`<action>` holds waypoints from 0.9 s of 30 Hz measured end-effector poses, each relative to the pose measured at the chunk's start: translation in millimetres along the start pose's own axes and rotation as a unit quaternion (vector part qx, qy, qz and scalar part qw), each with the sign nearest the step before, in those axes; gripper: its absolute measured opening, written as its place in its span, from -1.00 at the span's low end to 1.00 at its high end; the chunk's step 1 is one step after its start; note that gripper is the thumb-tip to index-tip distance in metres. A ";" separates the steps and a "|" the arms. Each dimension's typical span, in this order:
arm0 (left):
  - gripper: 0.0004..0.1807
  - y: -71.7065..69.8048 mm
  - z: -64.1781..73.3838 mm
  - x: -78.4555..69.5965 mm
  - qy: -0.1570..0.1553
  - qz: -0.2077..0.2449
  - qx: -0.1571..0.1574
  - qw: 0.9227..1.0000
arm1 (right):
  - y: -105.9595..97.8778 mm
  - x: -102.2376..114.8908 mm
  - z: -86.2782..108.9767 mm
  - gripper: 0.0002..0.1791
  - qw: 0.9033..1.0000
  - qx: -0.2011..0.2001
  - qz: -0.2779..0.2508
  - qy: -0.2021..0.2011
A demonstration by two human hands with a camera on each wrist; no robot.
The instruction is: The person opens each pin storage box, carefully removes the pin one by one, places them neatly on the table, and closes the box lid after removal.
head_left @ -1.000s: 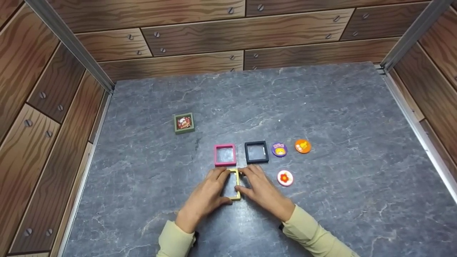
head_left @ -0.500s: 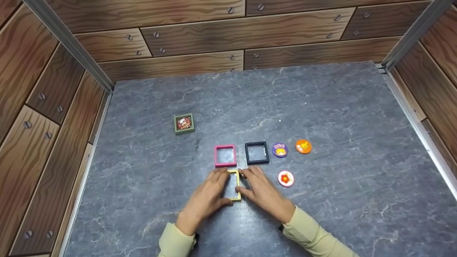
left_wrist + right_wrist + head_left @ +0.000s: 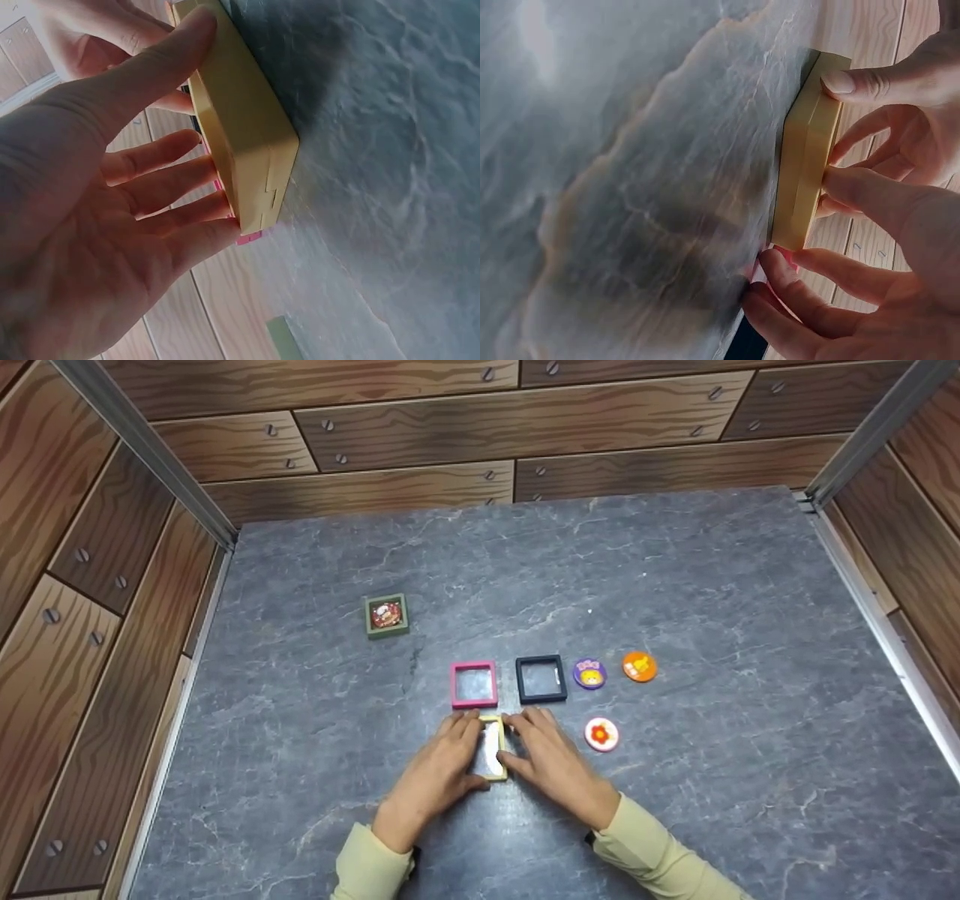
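Note:
In front of me a yellow square frame (image 3: 503, 742) with a clear pane lies on the table. My left hand (image 3: 433, 765) grips it from the left, thumb on the near side and fingers on the far side, covering its left half. From the right, my right hand (image 3: 553, 757) holds it with the thumb on the right edge and the index finger at the far right corner. In the right wrist view, the thumb (image 3: 855, 187) presses the frame's upper edge. A pink frame (image 3: 453, 685) sits just beyond the left fingertips, beside a black frame (image 3: 520, 680).
Right of the hands lies a white badge with a red flower (image 3: 601, 734). A purple badge (image 3: 589, 673) and an orange badge (image 3: 640, 667) lie beyond it. Farther left stands a green frame (image 3: 370, 617) with a red round piece inside. Wood-patterned walls (image 3: 405, 427) enclose the table.
A bright white reflection now shows on the yellow frame's pane beside the right thumb. Both hands keep nearly the same place, and the head view has shifted slightly.

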State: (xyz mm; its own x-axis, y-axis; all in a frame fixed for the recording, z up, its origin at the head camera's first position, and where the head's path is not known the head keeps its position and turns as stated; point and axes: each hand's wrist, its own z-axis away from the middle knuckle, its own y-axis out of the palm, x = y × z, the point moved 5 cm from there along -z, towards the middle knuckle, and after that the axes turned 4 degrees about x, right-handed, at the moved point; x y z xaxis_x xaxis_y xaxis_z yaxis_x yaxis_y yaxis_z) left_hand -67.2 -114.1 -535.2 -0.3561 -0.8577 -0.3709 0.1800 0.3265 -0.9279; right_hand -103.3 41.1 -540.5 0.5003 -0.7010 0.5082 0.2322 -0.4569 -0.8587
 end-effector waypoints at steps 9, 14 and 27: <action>-0.18 2.7 4.7 5.4 -0.010 0.029 0.015 0.999 | -0.7 -1.0 -0.4 -0.48 1.000 -0.002 -0.013 -0.002; -0.30 5.7 6.6 9.6 -0.003 0.045 0.028 0.999 | 1.7 -3.7 1.9 -0.50 1.000 -0.012 -0.020 -0.007; -0.63 -61.8 -9.8 73.0 0.043 0.096 -0.068 0.992 | 2.7 -8.2 -1.1 -0.45 0.999 -0.022 -0.036 -0.011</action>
State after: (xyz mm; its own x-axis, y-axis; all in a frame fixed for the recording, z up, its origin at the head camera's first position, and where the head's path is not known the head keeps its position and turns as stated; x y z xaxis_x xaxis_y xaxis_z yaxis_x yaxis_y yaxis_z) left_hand -113.3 -193.0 -505.3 -0.4044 -0.7392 -0.5386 0.1285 0.5371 -0.8337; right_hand -107.6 45.1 -546.9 0.5020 -0.6539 0.5661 0.2320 -0.5287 -0.8165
